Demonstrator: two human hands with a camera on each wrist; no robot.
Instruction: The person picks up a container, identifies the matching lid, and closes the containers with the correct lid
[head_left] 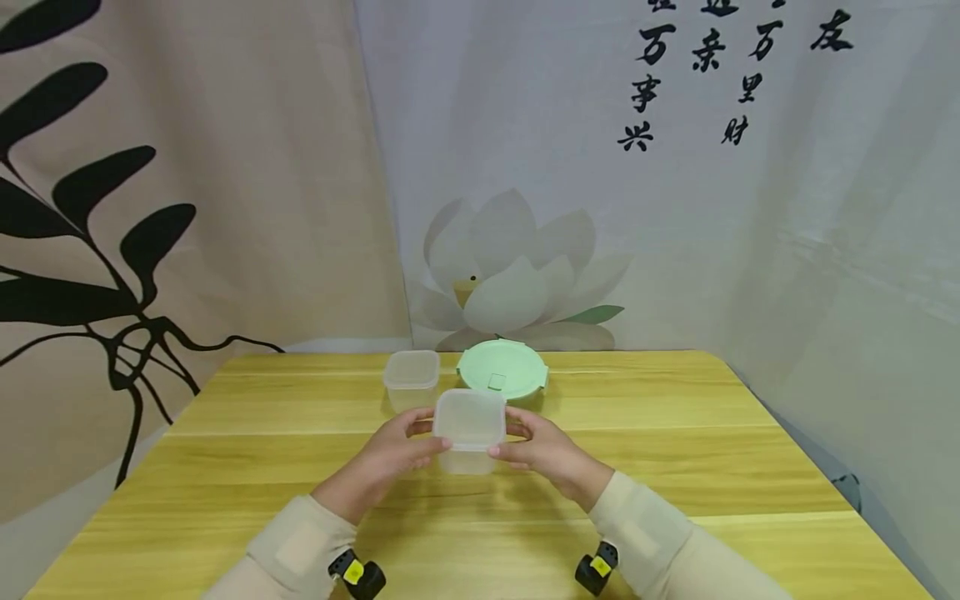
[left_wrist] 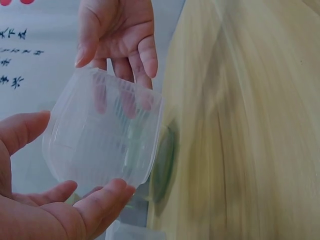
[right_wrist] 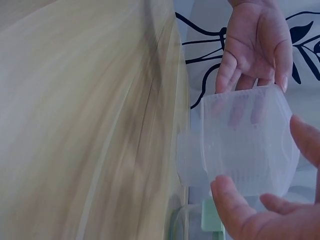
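Note:
Between both hands is a square, frosted, see-through plastic food container (head_left: 470,425), its lidded top tilted toward the head camera. My left hand (head_left: 401,454) grips its left side, the thumb at the front and the fingers round the side and underneath. On the opposite side my right hand (head_left: 547,454) holds it in a mirrored way. In the left wrist view the ribbed wall of the container (left_wrist: 107,130) shows, with fingers visible through it. The right wrist view shows the container (right_wrist: 250,140) raised off the wooden table (right_wrist: 100,125).
Behind the held container, a second frosted square container (head_left: 412,371) stands at the back of the table. To its right is a round container with a mint-green lid (head_left: 503,368). A printed curtain (head_left: 525,167) hangs behind the table's far edge.

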